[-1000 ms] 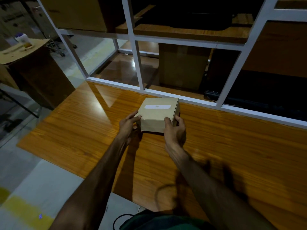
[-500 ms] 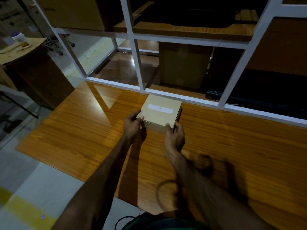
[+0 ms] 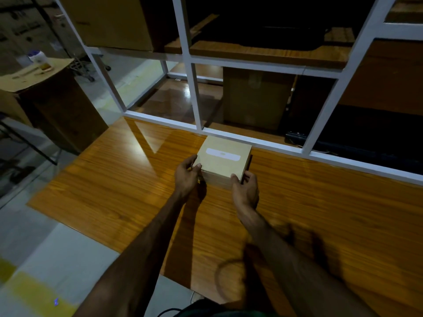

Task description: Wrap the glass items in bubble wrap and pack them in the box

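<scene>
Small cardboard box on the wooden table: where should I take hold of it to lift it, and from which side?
Grip the small cardboard box by its two short side walls, coming from the near side with one hand on each. It lies flat and closed, with a white label on top, so the lid gives no purchase. The left hand and right hand already hold its near corners. The white frame close behind probably blocks a far-side approach.

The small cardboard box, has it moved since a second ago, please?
Yes. The box, held by both hands, has shifted away from the person, closer to the white frame rail.
</scene>
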A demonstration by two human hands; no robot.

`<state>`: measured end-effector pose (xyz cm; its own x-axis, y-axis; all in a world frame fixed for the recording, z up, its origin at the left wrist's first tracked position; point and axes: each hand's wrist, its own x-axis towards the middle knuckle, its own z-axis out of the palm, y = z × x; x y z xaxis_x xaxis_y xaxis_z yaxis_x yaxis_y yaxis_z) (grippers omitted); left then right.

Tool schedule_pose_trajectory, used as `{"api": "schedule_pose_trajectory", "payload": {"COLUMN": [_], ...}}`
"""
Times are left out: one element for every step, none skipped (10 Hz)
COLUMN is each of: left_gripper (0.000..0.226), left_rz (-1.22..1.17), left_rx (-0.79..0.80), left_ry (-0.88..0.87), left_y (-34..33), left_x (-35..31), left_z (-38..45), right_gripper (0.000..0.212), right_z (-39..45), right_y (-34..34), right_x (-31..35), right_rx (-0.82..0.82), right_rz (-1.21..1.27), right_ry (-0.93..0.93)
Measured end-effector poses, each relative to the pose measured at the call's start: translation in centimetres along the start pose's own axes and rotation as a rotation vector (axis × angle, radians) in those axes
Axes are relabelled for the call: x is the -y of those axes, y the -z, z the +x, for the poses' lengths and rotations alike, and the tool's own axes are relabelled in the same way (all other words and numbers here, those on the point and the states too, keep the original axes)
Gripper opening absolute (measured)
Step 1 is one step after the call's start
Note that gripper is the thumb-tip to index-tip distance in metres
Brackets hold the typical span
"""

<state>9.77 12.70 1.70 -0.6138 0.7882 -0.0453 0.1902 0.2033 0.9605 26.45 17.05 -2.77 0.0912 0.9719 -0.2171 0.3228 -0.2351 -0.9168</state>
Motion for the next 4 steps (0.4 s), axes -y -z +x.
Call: {"api": "schedule_pose_trajectory", "payload": {"left_gripper": [0.049, 0.050, 0.058, 0.053], "left_rz": [0.059, 0.098, 0.135, 0.208], "left_rx": [-0.004, 0.014, -0.024, -0.052], "left_ry": [-0.022, -0.058, -0.031, -0.097], "left_y": [0.1, 0.3, 0.3, 0.4], "left_x": [-0.8, -0.9, -1.4, -0.5], "left_z": [-0.5, -0.9, -2.3, -3.6], "right_gripper": [0.054, 0.053, 0.048, 0.039], "right_z": [0.2, 0.5, -0.1, -0.2], "right_y": [0.3, 1.1, 2.8, 4.7], "right_x": [0.5, 0.8, 1.3, 1.4], "right_rx": [0.026, 0.046, 0.069, 0.086], "right_rz": [-0.030, -0.039, -0.043, -0.075], "right_ry": [-0.005, 0.000, 0.018, 0.082]}}
